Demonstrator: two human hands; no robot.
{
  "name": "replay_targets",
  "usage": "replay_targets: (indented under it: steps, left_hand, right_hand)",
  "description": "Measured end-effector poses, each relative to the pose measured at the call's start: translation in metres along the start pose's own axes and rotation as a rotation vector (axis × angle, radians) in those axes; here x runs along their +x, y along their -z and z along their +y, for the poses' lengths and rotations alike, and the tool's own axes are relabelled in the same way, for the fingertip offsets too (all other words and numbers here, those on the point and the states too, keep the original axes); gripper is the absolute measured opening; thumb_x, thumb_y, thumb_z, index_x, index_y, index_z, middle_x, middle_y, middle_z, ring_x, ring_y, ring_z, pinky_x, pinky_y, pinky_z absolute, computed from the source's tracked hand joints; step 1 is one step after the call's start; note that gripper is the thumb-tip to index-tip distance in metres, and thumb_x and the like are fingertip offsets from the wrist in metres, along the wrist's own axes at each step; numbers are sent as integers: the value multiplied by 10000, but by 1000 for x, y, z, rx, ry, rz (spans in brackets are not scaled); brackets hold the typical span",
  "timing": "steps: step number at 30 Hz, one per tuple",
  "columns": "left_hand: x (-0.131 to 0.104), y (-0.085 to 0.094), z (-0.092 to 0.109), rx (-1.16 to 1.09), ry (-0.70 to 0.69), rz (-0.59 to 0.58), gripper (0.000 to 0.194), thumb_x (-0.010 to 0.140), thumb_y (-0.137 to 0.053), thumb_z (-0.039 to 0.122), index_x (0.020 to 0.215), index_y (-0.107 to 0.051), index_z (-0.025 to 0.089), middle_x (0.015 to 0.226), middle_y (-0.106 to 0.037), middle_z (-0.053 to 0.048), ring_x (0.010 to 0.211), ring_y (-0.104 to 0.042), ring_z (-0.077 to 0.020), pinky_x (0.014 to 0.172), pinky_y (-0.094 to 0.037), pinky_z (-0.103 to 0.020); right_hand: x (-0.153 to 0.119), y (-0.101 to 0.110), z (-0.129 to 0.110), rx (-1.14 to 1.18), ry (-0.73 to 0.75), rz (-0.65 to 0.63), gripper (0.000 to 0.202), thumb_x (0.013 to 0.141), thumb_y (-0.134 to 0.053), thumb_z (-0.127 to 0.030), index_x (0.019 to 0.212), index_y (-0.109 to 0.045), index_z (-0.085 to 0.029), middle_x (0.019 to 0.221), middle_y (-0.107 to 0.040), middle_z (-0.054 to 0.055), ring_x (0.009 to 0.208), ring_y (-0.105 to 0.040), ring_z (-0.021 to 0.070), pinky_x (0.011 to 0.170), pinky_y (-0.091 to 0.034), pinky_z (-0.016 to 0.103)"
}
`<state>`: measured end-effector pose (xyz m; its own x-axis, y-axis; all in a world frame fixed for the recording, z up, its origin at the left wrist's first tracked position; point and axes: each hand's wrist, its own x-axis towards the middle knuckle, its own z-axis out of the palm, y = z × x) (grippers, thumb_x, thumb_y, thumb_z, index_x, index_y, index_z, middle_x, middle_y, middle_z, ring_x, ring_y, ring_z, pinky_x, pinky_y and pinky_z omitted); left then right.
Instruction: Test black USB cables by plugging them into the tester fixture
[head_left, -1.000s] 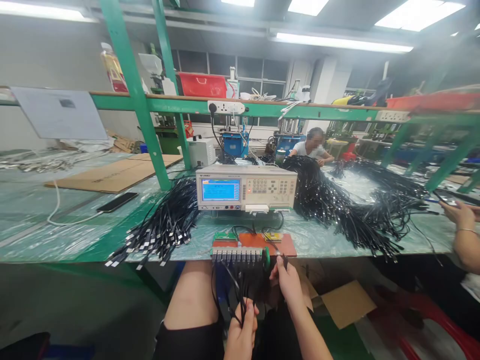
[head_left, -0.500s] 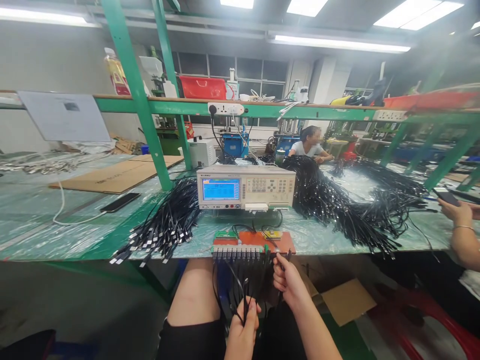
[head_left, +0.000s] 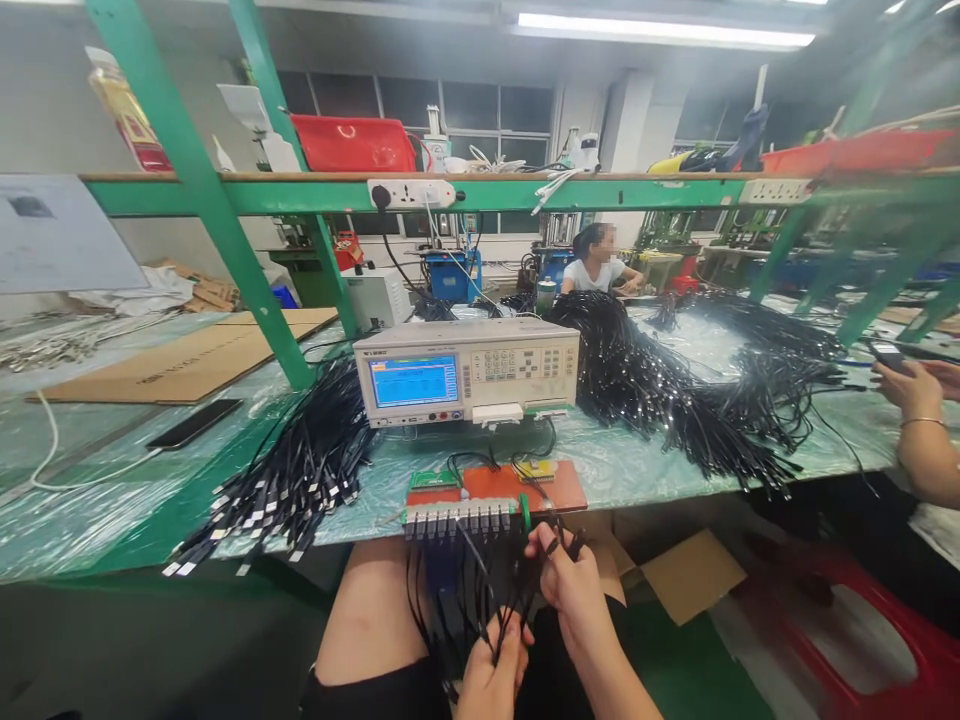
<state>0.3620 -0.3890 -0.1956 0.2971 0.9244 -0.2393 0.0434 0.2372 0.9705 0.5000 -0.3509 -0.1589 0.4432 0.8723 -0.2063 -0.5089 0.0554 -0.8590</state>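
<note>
Below the bench edge, my left hand [head_left: 501, 655] is closed around several thin black cables. My right hand [head_left: 568, 575] is closed on black cable ends, just under the right side of an orange-red board [head_left: 566, 490]. Along the board's front edge runs a row of sockets [head_left: 457, 518] with several black cable plugs [head_left: 427, 527] in it, their cables [head_left: 446, 590] hanging down over my lap. A green piece [head_left: 524, 512] stands at the row's right end. Behind the board sits a bench tester [head_left: 517, 365] with a lit blue screen.
Black cable bundles lie left [head_left: 300, 465] and right [head_left: 660, 400] of the tester. A phone [head_left: 195, 424] and flat cardboard [head_left: 195, 355] are on the left. Green shelf posts [head_left: 202, 200] rise ahead. At right, another person's hand [head_left: 919, 390] holds a phone. A cardboard box [head_left: 694, 575] is below.
My view has shifted and come closer to the bench. My right hand has moved slightly down from the board's edge, with cable ends now bunched in it. The left hand keeps its cables.
</note>
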Motion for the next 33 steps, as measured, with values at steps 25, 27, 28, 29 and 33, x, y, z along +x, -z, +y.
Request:
replay_targets:
  steps: [25, 27, 28, 29, 33]
  left_hand:
    - [-1, 10, 7, -247, 50, -28, 603, 853, -490, 812, 1100, -517, 262, 586, -237, 134, 437, -77, -51, 407, -117, -189]
    - [-2, 11, 8, -272, 41, -45, 610, 858, -471, 817, 1098, -522, 259, 580, -241, 134, 431, -74, -46, 407, -103, -196]
    - [-2, 11, 8, -282, 40, -52, 608, 860, -465, 819, 1072, -534, 253, 577, -237, 133, 429, -75, -44, 408, -98, -200]
    - [-2, 11, 7, -289, 39, -57, 608, 861, -460, 820, 1041, -548, 246, 575, -238, 130, 425, -79, -42, 408, -96, -203]
    - [1, 11, 4, -300, 34, -36, 596, 862, -480, 809, 947, -585, 228, 569, -256, 122, 415, -104, -38, 396, -128, -197]
  right_hand:
    - [25, 31, 24, -92, -39, 17, 520, 820, -745, -620, 616, -609, -161, 451, -230, -107, 411, -171, 32, 416, -123, 210]
    - [26, 31, 25, -75, -31, 12, 517, 823, -745, -615, 613, -607, -163, 447, -234, -106, 408, -167, 31, 411, -125, 210]
    - [26, 31, 25, -68, -24, 10, 514, 825, -744, -612, 615, -607, -163, 450, -240, -104, 409, -171, 31, 410, -129, 210]
    - [27, 32, 26, -64, -20, 8, 513, 829, -740, -611, 617, -608, -164, 455, -246, -102, 411, -175, 33, 409, -134, 210]
    - [26, 32, 28, -57, -24, 4, 512, 833, -736, -610, 618, -600, -166, 468, -239, -101, 420, -174, 35, 412, -133, 211]
